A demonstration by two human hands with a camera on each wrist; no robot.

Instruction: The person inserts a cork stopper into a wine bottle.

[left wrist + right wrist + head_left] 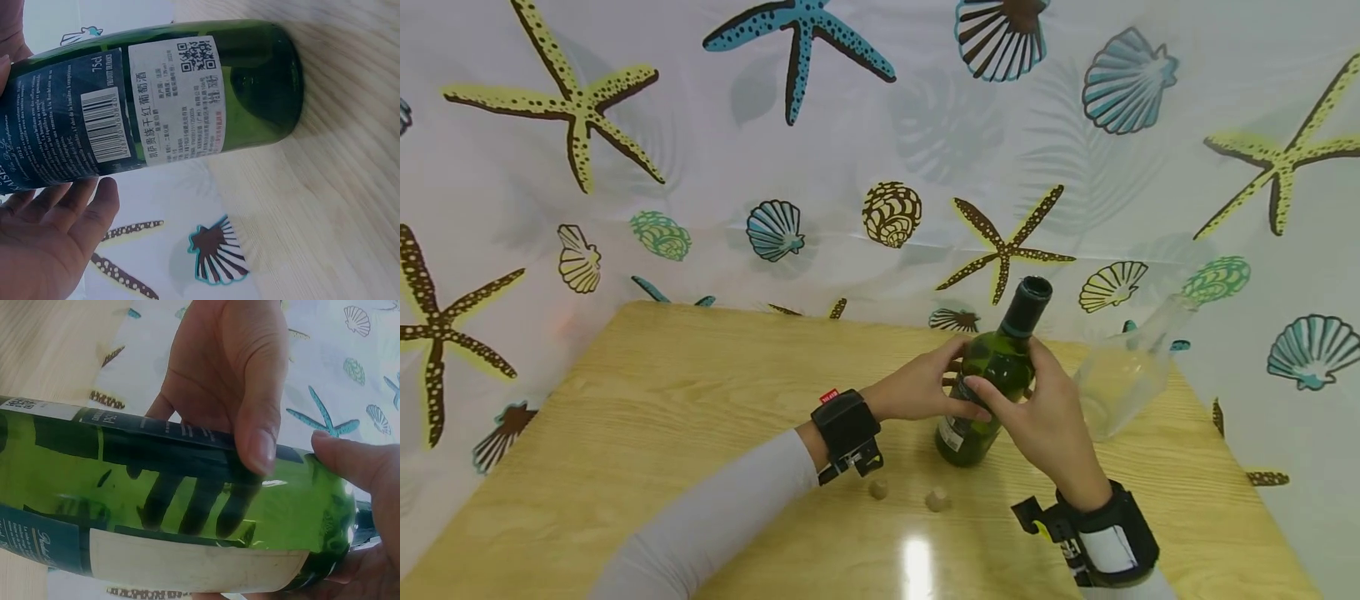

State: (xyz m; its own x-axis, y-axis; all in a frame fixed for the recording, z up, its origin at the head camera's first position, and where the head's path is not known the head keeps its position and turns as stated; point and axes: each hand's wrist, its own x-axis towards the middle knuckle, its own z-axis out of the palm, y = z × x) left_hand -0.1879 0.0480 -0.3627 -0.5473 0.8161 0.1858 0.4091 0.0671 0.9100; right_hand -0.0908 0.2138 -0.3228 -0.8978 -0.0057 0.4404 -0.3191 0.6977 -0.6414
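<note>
Both hands hold a green glass wine bottle (1000, 362), its dark neck tipped up and to the right. My left hand (917, 387) grips its left side, with the thumb across the front. On the right side, near the shoulder, my right hand (1048, 421) curls round the glass. The left wrist view shows a white back label (175, 100) with a QR code beside a dark blue one. Through the glass, fingers (197, 503) of the left hand show in the right wrist view. Whether the base touches the table cannot be told.
A clear, wide-bodied glass vessel (1123, 379) with a narrow neck stands right of the bottle, behind the right hand. Two small tan pieces (937, 499) lie on the wooden table (700, 375) in front of the bottle. A cloth (850, 150) patterned with starfish and shells hangs behind.
</note>
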